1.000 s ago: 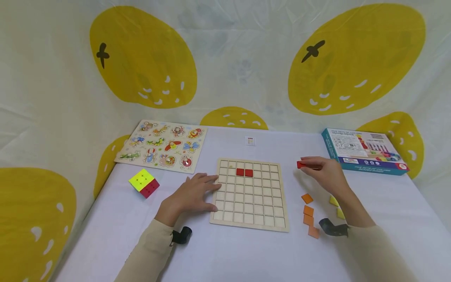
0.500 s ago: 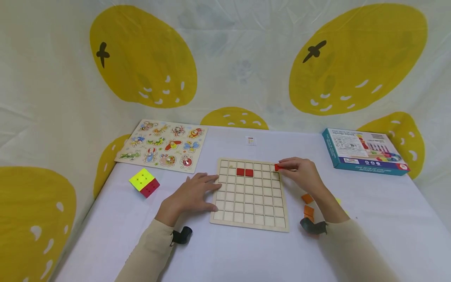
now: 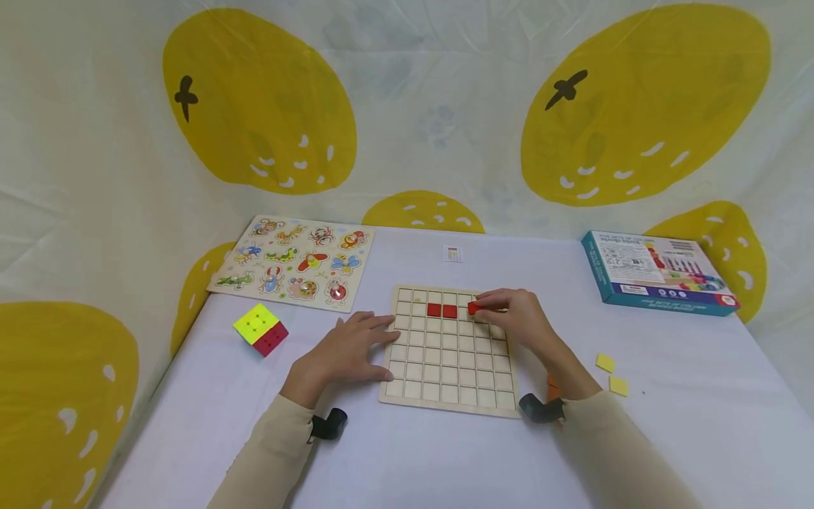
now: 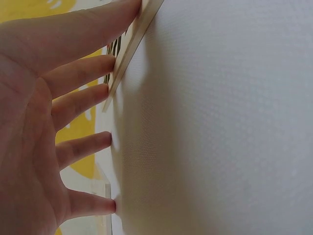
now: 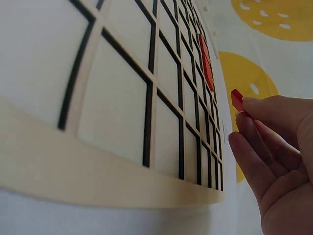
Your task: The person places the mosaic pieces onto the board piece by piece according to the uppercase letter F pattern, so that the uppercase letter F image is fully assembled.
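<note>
Because the left hand [image 3: 343, 353] rests its spread, extended fingers on the left edge of the wooden grid board [image 3: 448, 353], mid-frame, it probably steadies the board against sliding on the white surface [image 3: 407, 459]. Right of centre, the right hand [image 3: 518, 318] pinches a red tile [image 3: 473, 308] just above the board's upper right, seemingly near its edge, leaving the far side free. Two red tiles [image 3: 441, 311] sit in neighbouring cells to its left; yellow tiles [image 3: 605, 363] lie lower right, presumably for easy reach.
</note>
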The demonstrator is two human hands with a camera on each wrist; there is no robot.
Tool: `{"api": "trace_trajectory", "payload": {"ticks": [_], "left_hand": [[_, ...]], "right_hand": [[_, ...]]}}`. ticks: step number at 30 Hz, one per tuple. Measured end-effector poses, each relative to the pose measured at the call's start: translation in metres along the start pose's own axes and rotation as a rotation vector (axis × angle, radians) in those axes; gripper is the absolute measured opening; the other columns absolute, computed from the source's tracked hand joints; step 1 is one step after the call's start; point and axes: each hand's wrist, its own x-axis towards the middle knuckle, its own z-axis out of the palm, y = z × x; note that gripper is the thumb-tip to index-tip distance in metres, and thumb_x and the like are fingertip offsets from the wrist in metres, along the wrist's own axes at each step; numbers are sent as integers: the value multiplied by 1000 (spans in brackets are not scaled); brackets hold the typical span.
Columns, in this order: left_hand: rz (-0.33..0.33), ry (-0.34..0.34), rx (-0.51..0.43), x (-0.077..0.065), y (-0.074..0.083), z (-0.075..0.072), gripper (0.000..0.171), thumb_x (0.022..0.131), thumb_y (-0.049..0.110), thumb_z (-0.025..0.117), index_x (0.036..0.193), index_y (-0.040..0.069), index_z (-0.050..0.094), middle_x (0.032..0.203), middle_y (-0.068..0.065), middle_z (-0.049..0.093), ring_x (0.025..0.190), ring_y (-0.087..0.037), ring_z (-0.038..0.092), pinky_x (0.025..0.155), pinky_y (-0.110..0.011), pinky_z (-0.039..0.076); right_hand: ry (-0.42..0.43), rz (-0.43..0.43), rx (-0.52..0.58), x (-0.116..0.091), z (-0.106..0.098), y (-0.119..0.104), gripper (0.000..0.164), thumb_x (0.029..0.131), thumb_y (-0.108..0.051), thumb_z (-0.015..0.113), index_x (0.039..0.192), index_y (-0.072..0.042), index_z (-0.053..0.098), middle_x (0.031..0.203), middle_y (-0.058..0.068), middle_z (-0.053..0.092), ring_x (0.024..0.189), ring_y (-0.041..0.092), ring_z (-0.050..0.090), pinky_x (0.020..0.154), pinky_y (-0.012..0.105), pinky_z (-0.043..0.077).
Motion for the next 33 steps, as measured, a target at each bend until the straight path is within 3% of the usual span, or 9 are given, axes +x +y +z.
{"api": "trace_trajectory", "payload": {"ticks": [7, 21, 33], "left_hand": [[-1, 0, 6, 0, 0, 1, 71, 79, 50, 83, 143, 30, 60, 163, 5, 44, 153, -29, 34, 115, -79, 27], [1, -4, 11, 0, 1, -1, 72, 79, 49, 83, 144, 30, 60, 163, 4, 44, 152, -30, 35, 114, -79, 28], [9, -2, 12, 1, 0, -1, 72, 79, 50, 83, 144, 29, 60, 163, 3, 44, 152, -31, 36, 113, -79, 28]], "right_hand": [[11, -46, -21, 3, 11, 0, 24, 87, -17, 81, 109, -7, 80, 122, 12, 76, 109, 30, 74, 94, 44, 61], [30, -58, -106, 7, 19, -5, 25, 87, -14, 80, 111, -6, 80, 116, 14, 78, 119, 34, 70, 102, 49, 56], [17, -10, -119, 6, 18, -8, 22, 87, -17, 80, 107, -8, 81, 111, 13, 79, 112, 32, 71, 96, 46, 58]]}}
